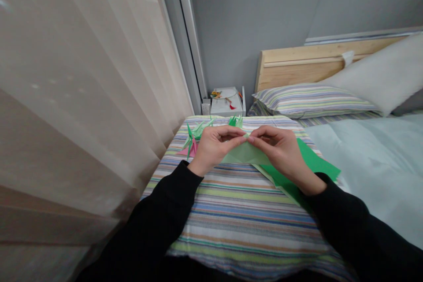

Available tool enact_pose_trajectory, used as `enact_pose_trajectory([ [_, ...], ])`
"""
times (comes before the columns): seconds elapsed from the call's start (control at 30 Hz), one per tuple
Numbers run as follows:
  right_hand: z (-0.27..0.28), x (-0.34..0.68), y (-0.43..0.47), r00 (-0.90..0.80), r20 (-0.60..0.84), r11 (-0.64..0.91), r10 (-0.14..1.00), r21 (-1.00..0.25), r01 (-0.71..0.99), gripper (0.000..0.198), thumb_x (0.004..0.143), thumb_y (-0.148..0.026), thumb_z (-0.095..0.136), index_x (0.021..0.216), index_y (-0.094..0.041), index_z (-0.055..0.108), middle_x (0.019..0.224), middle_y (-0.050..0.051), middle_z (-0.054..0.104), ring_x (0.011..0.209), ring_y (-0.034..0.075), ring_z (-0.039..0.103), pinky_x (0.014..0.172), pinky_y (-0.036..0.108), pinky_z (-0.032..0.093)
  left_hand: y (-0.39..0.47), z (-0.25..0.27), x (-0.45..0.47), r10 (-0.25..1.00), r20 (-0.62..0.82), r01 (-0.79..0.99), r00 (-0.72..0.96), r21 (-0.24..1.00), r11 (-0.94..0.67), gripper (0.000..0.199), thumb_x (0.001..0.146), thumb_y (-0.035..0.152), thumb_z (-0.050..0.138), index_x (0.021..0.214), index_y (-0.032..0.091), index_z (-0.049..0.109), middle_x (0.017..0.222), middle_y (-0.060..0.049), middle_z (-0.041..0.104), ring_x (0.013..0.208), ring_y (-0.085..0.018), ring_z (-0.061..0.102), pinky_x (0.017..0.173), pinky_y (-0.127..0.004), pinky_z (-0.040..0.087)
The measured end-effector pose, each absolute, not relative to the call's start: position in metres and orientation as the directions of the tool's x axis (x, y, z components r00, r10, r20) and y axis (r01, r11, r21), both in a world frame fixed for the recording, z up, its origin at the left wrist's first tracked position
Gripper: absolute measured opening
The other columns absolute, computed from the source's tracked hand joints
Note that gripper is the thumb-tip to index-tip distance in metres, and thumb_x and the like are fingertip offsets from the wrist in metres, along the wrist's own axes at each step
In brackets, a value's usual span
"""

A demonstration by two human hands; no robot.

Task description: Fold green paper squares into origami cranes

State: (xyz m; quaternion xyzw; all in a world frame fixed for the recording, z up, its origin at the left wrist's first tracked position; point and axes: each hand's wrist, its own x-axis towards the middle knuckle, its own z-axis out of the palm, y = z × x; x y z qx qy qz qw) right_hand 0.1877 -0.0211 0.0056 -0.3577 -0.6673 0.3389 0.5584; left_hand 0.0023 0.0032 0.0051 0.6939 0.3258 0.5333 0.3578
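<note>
A sheet of pale green paper [246, 154] is pinched at its top edge between both my hands. My left hand [216, 144] grips it from the left, thumb and forefinger closed. From the right, my right hand [280, 147] pinches the same edge, and the two sets of fingertips nearly touch. Part of the sheet is hidden behind the fingers. Beneath my right hand lie darker green paper sheets [317, 163]. Beyond my left hand stand several folded paper cranes, among them a green crane [191, 139] and a pink folded paper piece [188, 151].
The striped cloth [238, 211] covers the surface in front of me. A small white cabinet [224, 105] with a red tassel stands behind it. At right are a bed with a pale quilt [373, 154] and a striped pillow [313, 100]. A beige curtain [92, 75] hangs at left.
</note>
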Motion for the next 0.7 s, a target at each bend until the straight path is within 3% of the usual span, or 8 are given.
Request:
enact_pose_trajectory([
  [0.53, 0.0062, 0.1887, -0.0208, -0.133, 0.495, 0.51, 0.859, -0.85, 0.128, 0.018, 0.083, -0.036, 0.075, 0.075, -0.02, 0.072, 0.073, 0.002, 0.073, 0.066, 0.016, 0.063, 0.064, 0.029, 0.049, 0.0029, 0.0055, 0.0038, 0.848, 0.479, 0.037, 0.226, 0.866, -0.499, 0.016, 0.074, 0.029, 0.085, 0.084, 0.018, 0.08, 0.081, -0.004, 0.08, 0.078, -0.019, 0.075, 0.076, -0.032, 0.062],
  [0.7, 0.0062, 0.1906, -0.0173, -0.198, 0.467, 0.504, 0.862, -0.832, 0.232, 0.02, 0.088, -0.036, 0.068, 0.077, -0.019, 0.07, 0.07, 0.002, 0.07, 0.063, 0.015, 0.057, 0.058, 0.028, 0.042, 0.0086, 0.0028, 0.0006, 0.881, 0.399, 0.069, 0.253, 0.901, -0.428, 0.02, 0.073, 0.031, 0.086, 0.084, 0.017, 0.079, 0.083, -0.005, 0.08, 0.078, -0.019, 0.074, 0.079, -0.034, 0.061],
])
